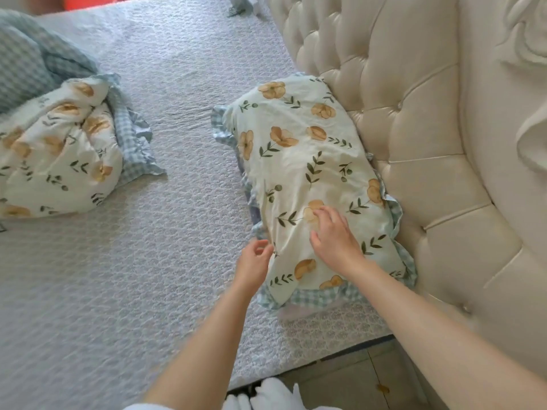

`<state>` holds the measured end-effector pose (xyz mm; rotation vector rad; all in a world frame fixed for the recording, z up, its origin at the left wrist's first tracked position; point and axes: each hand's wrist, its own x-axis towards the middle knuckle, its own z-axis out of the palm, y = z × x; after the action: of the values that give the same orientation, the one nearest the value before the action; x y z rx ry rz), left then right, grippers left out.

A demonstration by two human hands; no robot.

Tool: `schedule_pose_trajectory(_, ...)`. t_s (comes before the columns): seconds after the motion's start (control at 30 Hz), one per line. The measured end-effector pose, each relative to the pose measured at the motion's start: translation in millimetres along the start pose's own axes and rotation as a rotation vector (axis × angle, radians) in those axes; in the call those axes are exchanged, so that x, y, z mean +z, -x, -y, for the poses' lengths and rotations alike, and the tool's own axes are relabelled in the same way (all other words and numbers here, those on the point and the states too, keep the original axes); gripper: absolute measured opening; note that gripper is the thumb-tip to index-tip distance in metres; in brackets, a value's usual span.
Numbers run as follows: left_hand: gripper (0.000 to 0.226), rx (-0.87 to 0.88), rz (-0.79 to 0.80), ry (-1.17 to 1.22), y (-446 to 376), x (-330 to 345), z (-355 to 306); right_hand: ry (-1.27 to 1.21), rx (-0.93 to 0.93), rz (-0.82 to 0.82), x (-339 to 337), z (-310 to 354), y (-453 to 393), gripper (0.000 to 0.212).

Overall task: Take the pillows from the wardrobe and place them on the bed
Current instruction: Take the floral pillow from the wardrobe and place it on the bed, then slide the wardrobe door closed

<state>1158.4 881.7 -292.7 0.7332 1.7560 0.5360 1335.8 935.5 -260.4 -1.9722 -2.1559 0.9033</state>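
floral pillow [307, 161] lying on bed [165, 119], long edge against tufted headboard [414, 113]. right hand [333, 235] spread flat on its cover, left hand [254, 261] loosely curled, empty, touching its near edge. second floral pillow [56, 149] well apart, far left.

Pillow [310, 173] on bed [148, 261], against headboard [414, 143]

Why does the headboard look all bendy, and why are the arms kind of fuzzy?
Head view: the wide lens curves the headboard near the edge; the left hand and right hand are slightly motion-blurred; soft even daylight, faint shadows under the pillow.
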Motion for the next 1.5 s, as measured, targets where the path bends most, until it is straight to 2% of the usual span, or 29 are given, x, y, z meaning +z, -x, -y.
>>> schedule_pose_trajectory(0.23, 0.012, 0.013, -0.248, 0.116, 58.8, -61.1, 50.4, -0.050, -0.233, 0.082, 33.3, 80.6, 30.6, 0.044)
schedule_pose_trajectory(0.43, 0.013, 0.028, -0.412, 0.159, 123.7, -125.0, 114.0, -0.035, -0.393, 0.187, 74.3, 152.8, 83.5, 0.041)
schedule_pose_trajectory(0.63, 0.014, -0.063, -0.553, 0.238, 197.5, -184.3, 195.6, 0.020, -0.509, 0.338, 125.5, 218.0, 152.8, 0.039)
schedule_pose_trajectory(0.83, 0.022, -0.101, -0.770, 0.411, 287.5, -245.9, 284.3, 0.082, -0.672, 0.460, 193.5, 299.2, 234.8, 0.040)
schedule_pose_trajectory(0.93, 0.016, -0.128, -0.862, 0.446, 331.8, -275.4, 326.9, 0.106, -0.760, 0.531, 228.7, 340.0, 274.5, 0.040)
schedule_pose_trajectory(1.17, 0.018, -0.293, -1.142, 0.513, 431.7, -319.6, 408.9, 0.154, -0.962, 0.726, 304.0, 420.3, 365.2, 0.037)
schedule_pose_trajectory(1.37, 0.018, -0.446, -1.413, 0.543, 507.2, -330.4, 451.6, 0.193, -1.205, 0.911, 351.6, 476.7, 439.0, 0.027)
schedule_pose_trajectory(1.5, 0.019, -0.548, -1.547, 0.597, 546.7, -331.4, 473.5, 0.210, -1.301, 1.058, 378.4, 507.4, 484.3, 0.027)
